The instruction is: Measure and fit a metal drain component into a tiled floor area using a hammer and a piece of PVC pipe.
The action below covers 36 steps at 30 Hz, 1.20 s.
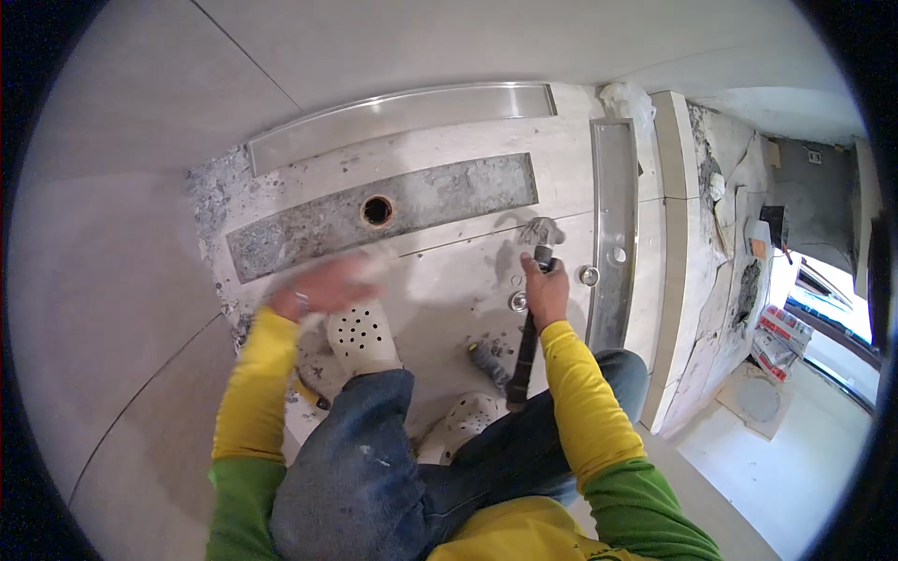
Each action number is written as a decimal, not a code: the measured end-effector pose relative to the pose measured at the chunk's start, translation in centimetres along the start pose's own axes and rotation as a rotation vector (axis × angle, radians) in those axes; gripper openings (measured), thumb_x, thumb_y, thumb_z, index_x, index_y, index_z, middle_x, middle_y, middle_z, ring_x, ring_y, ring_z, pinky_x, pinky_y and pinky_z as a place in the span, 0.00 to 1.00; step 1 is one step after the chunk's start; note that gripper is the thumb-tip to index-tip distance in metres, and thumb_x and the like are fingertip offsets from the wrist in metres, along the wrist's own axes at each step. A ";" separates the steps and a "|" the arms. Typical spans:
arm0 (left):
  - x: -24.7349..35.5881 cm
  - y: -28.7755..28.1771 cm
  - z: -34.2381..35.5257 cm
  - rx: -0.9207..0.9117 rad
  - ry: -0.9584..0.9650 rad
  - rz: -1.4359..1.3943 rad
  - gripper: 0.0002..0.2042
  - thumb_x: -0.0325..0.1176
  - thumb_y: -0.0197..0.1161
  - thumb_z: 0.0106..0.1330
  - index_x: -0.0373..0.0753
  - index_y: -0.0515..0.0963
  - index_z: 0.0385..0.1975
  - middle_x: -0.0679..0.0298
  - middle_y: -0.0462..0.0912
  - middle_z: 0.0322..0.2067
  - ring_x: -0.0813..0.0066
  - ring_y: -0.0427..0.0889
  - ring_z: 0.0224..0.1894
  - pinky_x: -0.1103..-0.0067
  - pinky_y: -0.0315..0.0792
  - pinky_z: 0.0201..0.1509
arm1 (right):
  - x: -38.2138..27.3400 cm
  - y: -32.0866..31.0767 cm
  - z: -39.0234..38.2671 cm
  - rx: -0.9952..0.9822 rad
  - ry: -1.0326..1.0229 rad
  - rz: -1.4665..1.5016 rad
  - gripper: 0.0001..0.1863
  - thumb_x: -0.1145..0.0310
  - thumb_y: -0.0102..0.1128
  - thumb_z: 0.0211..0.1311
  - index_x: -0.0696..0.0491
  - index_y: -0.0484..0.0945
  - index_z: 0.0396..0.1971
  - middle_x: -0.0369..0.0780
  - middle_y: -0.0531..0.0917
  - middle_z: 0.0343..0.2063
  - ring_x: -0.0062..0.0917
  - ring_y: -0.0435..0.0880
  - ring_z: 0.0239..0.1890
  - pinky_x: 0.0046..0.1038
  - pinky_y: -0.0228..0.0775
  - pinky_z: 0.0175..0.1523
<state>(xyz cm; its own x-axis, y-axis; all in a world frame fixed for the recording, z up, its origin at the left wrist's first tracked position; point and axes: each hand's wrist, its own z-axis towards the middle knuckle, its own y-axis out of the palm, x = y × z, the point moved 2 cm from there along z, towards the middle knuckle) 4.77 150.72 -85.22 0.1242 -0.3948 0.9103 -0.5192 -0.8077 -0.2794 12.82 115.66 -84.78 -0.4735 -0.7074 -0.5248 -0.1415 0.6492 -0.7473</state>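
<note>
So the person's squatting on a pale tiled floor, right hand (547,290) wrapped around a hammer (526,360), gripping it up near the head. The hammer's over the tiles, head pointing away and the black handle running back toward the knees. Left hand (332,283) is a blur near the close edge of a long rough recess (468,192) — can't tell if those fingers are spread or pinching anything. The recess has a round drain hole (377,210) in it. One long metal tray (402,120) sits beyond it by the wall, and another metal channel (613,196) lies off to the right. Two shiny round fittings (588,275) are right around the hammer hand — one on each side.
</note>
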 end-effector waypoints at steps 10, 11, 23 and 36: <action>2.2 20.5 5.0 -0.533 -0.004 0.313 0.17 0.39 0.67 0.55 0.43 0.77 0.44 0.51 0.81 0.41 0.53 0.80 0.47 0.62 0.74 0.49 | 7.4 -0.4 3.0 0.195 0.023 -0.371 0.27 0.49 0.65 0.52 0.60 0.72 0.38 0.55 0.82 0.35 0.51 0.81 0.42 0.43 0.71 0.48; 1.0 21.1 5.1 -0.525 -0.011 0.310 0.17 0.39 0.67 0.55 0.43 0.77 0.44 0.51 0.81 0.41 0.53 0.80 0.47 0.62 0.74 0.49 | 7.8 -0.4 3.2 0.210 0.034 -0.376 0.27 0.49 0.65 0.53 0.60 0.72 0.38 0.55 0.82 0.35 0.51 0.81 0.42 0.43 0.71 0.48; 1.7 18.1 3.2 -0.283 -0.061 0.381 0.20 0.44 0.69 0.53 0.45 0.78 0.46 0.55 0.82 0.40 0.53 0.80 0.47 0.62 0.73 0.51 | 9.2 -0.5 4.1 0.098 -0.059 -0.577 0.28 0.51 0.63 0.53 0.62 0.76 0.40 0.56 0.82 0.38 0.48 0.81 0.44 0.42 0.72 0.51; 1.4 17.7 4.7 -0.309 -0.069 0.389 0.25 0.52 0.73 0.46 0.43 0.80 0.40 0.54 0.82 0.37 0.52 0.81 0.44 0.62 0.73 0.48 | 15.7 -0.1 9.0 0.136 0.200 -0.547 0.28 0.53 0.52 0.56 0.66 0.78 0.41 0.56 0.82 0.40 0.48 0.81 0.47 0.39 0.73 0.51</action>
<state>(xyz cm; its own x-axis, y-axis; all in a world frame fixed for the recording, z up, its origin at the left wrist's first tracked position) -0.31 133.80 -90.30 -0.0781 -0.6772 0.7317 -0.7631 -0.4316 -0.4810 13.23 101.98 -96.59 -0.5193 -0.8541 0.0282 -0.3044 0.1540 -0.9400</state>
